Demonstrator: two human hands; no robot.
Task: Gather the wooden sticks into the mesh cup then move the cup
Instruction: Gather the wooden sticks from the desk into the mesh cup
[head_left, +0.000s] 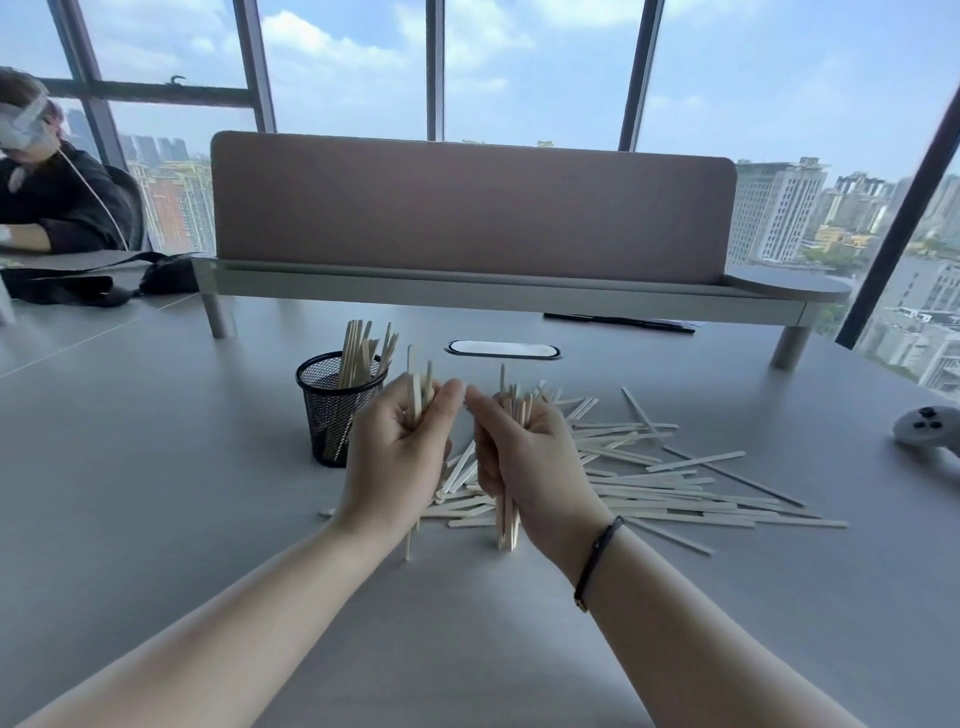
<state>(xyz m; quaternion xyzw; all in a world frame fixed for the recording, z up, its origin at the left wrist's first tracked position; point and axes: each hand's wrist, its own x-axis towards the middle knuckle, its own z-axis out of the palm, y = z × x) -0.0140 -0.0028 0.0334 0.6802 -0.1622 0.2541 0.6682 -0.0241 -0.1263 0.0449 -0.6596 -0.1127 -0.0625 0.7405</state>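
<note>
Left hand (400, 447) is clamped round a small upright bundle of pale flat wooden sticks (418, 400), fingers curled, one stick poking out below the wrist. Right hand (524, 457), w/ a thin black wristband (597, 556), grips a thicker bundle (508, 512) the same way, its lower ends at or just above the grey tabletop (156, 467). The two hands sit side by side, thumbs nearly touching, over the near-left end of the loose pile of sticks (675, 493), which fans out twd 3 o'clock from the hands.

Black wire-mesh cup (332, 410) stands upright just at 10 o'clock of the left hand, already part-filled w/ sticks leaning in it.

Step in hand, by my read: gathering, approx midway; both bundles are picked up but not yet dropped in, and plenty still lies flat. Next move prob calls for squaring the ends, then swinging each bundle twd 10 o'clock over the rim and letting go vertically, w/o knocking the light cup over
</note>
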